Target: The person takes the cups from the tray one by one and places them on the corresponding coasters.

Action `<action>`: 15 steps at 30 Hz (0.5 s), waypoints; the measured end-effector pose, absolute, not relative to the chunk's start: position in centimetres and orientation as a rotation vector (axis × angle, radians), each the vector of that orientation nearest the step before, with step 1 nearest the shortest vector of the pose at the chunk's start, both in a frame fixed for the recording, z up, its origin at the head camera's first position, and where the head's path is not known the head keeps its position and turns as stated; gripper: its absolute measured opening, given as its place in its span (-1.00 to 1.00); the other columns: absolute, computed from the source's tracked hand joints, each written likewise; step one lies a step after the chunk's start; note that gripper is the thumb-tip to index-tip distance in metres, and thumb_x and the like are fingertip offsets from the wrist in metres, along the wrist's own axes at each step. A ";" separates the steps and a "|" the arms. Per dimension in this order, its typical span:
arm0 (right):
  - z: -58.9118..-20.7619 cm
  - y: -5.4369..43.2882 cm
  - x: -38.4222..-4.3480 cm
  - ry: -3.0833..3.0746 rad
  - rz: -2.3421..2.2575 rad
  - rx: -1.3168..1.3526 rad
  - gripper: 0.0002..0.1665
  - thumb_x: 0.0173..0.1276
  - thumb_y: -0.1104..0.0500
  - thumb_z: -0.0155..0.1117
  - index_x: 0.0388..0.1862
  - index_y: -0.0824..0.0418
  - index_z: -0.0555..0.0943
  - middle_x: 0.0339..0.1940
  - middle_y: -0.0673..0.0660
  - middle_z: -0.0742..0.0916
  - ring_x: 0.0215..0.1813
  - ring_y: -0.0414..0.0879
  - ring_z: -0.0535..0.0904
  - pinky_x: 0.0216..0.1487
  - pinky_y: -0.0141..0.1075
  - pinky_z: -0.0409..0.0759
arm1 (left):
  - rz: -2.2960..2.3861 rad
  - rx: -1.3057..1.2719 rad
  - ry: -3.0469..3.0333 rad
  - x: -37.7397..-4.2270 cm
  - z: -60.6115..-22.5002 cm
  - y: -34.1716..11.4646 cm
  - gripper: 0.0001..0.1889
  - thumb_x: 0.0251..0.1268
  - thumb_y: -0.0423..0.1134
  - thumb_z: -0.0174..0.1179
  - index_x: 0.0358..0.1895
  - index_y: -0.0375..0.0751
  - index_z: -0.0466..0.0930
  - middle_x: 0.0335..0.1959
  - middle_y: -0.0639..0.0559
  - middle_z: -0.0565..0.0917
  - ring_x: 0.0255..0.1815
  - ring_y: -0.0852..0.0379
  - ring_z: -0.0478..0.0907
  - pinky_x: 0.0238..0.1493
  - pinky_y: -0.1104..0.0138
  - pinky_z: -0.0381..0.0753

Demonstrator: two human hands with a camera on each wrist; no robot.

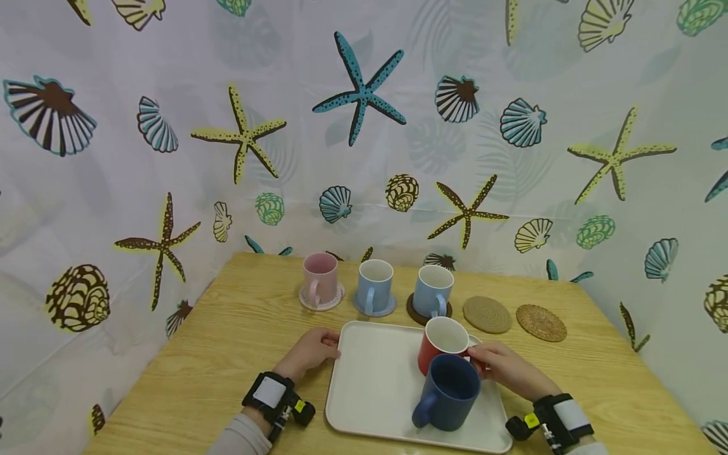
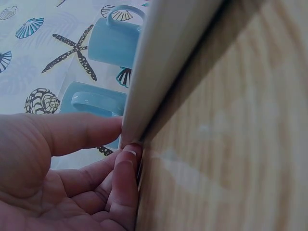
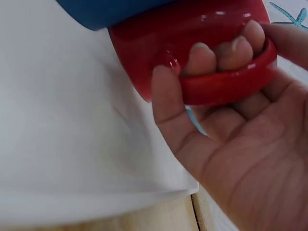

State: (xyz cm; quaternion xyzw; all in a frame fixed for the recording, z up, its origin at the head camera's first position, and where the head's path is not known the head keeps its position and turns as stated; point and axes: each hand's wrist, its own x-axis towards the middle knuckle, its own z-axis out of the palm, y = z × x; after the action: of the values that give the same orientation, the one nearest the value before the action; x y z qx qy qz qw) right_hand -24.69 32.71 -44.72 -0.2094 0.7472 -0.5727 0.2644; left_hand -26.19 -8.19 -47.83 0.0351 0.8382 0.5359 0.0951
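Note:
A white rectangular tray point(image 1: 375, 379) lies on the wooden table. My left hand point(image 1: 309, 354) holds its left rim, with the thumb on the rim and the fingers curled at its underside in the left wrist view. My right hand point(image 1: 503, 366) grips the handle of a red mug point(image 3: 139, 48), fingers passed through the loop. The red mug is upright over the tray's right part; whether its base touches the tray I cannot tell. Just in front of it a dark blue mug point(image 1: 449, 395) stands on the tray, its handle toward the near left, hiding part of the red mug.
Behind the tray, a pink mug point(image 1: 321, 278) and two light blue mugs, one in the middle point(image 1: 375, 281) and one on the right point(image 1: 433, 287), stand on coasters. Two woven coasters, one tan point(image 1: 487, 314) and one brown point(image 1: 541, 322), lie to their right. A patterned curtain point(image 1: 364, 170) hangs behind.

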 end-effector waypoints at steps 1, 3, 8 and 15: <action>-44.8 32.8 -24.5 2.029 -1.553 -0.563 -0.60 0.61 0.02 -0.19 -0.35 0.06 0.55 -0.42 -0.11 0.51 -0.28 -0.29 0.46 -0.16 -0.33 0.42 | 1.593 0.105 2.481 -26.2 -47.9 -8.2 -0.64 0.13 -0.43 0.27 0.04 -0.43 0.56 -0.25 -0.10 0.60 -0.29 0.12 0.49 -0.26 0.37 0.48; -44.8 32.8 -24.1 2.064 -1.563 -0.537 -0.59 0.61 0.01 -0.19 -0.37 0.06 0.54 -0.43 -0.11 0.52 -0.27 -0.29 0.47 -0.15 -0.34 0.45 | 1.589 0.108 2.480 -26.2 -48.0 -8.2 -0.64 0.14 -0.42 0.27 0.04 -0.42 0.56 -0.23 -0.11 0.61 -0.27 0.12 0.50 -0.25 0.37 0.48; -44.8 32.4 -23.4 2.161 -1.598 -0.466 -0.61 0.60 0.00 -0.14 -0.37 0.05 0.56 -0.44 -0.10 0.52 -0.28 -0.27 0.48 -0.14 -0.35 0.51 | 1.576 0.109 2.491 -26.4 -48.3 -8.3 -0.63 0.15 -0.42 0.27 0.06 -0.41 0.56 -0.20 -0.11 0.62 -0.23 0.12 0.50 -0.22 0.36 0.48; -44.0 32.3 -22.7 2.240 -1.653 -0.443 -0.49 0.60 -0.01 -0.14 -0.48 0.31 0.40 -0.45 -0.05 0.56 -0.28 -0.22 0.55 -0.11 -0.28 0.57 | 1.587 0.137 2.493 -26.5 -48.6 -8.3 -0.62 0.13 -0.43 0.27 0.07 -0.43 0.55 -0.19 -0.13 0.63 -0.22 0.11 0.51 -0.21 0.34 0.50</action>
State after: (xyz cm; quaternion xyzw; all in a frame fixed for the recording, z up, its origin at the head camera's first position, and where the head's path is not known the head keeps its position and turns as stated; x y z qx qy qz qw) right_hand -22.69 32.31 -44.04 -0.1551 0.7843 -0.5788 0.1607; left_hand -26.52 -8.29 -48.55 0.0462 0.8392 0.5341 0.0917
